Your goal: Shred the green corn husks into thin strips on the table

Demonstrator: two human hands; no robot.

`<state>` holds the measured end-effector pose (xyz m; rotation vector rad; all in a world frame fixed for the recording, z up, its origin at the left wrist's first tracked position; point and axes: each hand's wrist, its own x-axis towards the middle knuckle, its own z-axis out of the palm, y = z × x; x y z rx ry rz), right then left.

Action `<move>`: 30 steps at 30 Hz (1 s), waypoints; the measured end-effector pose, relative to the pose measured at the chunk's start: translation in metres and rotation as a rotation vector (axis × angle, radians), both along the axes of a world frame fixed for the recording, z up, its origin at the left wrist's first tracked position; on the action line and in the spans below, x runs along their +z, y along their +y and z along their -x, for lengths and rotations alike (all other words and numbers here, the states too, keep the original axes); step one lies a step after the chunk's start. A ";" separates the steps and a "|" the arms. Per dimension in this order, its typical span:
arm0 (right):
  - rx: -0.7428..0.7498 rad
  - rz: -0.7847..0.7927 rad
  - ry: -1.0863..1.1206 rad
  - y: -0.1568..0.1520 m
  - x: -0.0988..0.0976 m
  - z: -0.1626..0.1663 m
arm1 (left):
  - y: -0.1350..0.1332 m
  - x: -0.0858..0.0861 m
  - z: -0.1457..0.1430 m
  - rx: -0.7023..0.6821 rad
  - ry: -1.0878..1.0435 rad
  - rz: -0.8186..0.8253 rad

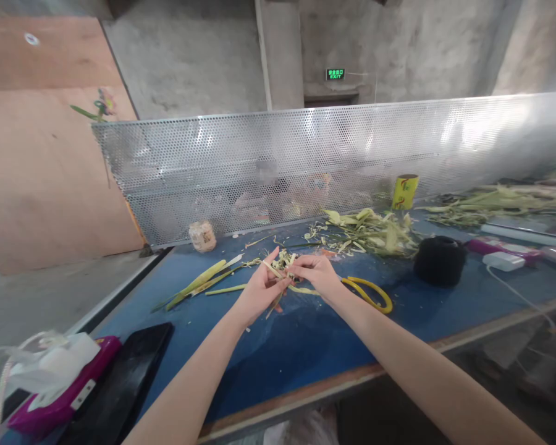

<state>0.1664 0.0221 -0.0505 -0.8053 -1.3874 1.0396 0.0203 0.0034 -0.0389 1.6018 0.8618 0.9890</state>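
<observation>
Over the middle of the blue table, my left hand [259, 292] and my right hand [319, 273] come together on a small bundle of pale, curly husk strips [285, 259]. Thumb and fingers of the left hand close around the bundle from its left side. From the right, my right hand pinches a strip, its fingertips near the left thumb. Parts of the bundle are hidden by the fingers. Long green and yellowish husk leaves [197, 283] lie to the left of my hands. A yellow ring-shaped loop [375, 295] rests by my right forearm.
Behind my hands is a husk pile [368, 232] and a yellow can [404, 191]. A black thread spool [440, 261] stands at right, a jar [202, 236] at back left. A phone [120, 377] and purple power strip [60, 402] lie front left. A perforated metal screen [231, 148] borders the table.
</observation>
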 end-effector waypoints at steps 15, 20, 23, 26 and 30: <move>0.003 0.038 0.078 0.011 -0.002 -0.003 | 0.011 -0.008 0.006 0.138 -0.112 -0.039; 0.128 0.072 -0.040 0.007 -0.004 -0.001 | 0.013 -0.008 0.008 0.144 -0.075 -0.073; 0.171 0.089 -0.101 0.007 -0.007 -0.002 | 0.012 -0.005 0.007 0.148 -0.110 -0.071; 0.157 0.045 -0.162 0.008 -0.008 -0.003 | 0.011 -0.003 0.006 0.133 -0.107 -0.085; 0.151 -0.108 -0.360 0.005 -0.002 -0.005 | 0.012 -0.005 0.006 0.111 -0.086 -0.096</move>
